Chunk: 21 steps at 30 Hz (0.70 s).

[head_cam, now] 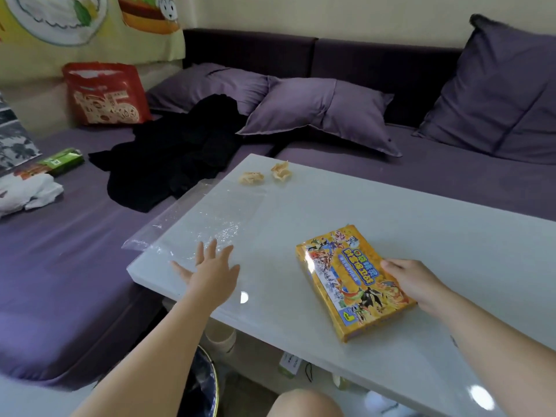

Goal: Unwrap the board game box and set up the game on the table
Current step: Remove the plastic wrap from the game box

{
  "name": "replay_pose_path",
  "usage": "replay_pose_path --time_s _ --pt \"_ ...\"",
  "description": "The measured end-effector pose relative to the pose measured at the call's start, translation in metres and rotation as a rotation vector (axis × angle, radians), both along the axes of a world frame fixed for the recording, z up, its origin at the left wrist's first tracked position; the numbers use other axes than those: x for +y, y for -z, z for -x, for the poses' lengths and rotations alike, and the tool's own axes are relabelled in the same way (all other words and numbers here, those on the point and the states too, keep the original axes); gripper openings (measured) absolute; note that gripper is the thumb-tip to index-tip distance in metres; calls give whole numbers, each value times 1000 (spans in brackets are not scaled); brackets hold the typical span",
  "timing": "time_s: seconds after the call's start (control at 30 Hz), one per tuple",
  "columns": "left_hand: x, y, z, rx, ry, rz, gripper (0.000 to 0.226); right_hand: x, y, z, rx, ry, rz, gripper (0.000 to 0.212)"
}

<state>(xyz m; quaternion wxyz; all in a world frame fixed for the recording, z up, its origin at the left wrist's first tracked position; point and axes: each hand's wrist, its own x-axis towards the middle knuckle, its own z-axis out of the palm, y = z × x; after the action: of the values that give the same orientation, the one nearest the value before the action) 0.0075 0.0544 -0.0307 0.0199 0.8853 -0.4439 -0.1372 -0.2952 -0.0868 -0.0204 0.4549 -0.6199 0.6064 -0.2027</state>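
Clear crinkled plastic wrap (207, 218) lies on the left end of the glossy white table (421, 212) — unwrapping looks done. My left hand (212, 272) is spread, fingers straight, at the wrap's near edge, holding nothing. My right hand (412, 284) clasps the right edge of the flat yellow cardboard game box (340, 284), lying closed on the table — opening and setup remain.

white table (316, 206) | game box (340, 275) | clear wrap (210, 218) | two crumpled scraps (251, 177)
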Motion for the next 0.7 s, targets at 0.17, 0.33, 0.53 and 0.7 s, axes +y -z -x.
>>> replay_pose_path --time_s 0.17,0.33,0.53,0.7 --pt "-15 -14 43 198 181 391 44 3 -10 3 -93 -82 -40 18" --pt "-20 -35 85 879 93 392 40 13 -26 27 -69 -251 -90 22" --pt "-19 -43 120 1146 43 312 24 15 -41 54 -47 -279 -102 20" --pt "-24 -35 148 1238 -95 451 20 20 -32 66 -166 95 -29 53"
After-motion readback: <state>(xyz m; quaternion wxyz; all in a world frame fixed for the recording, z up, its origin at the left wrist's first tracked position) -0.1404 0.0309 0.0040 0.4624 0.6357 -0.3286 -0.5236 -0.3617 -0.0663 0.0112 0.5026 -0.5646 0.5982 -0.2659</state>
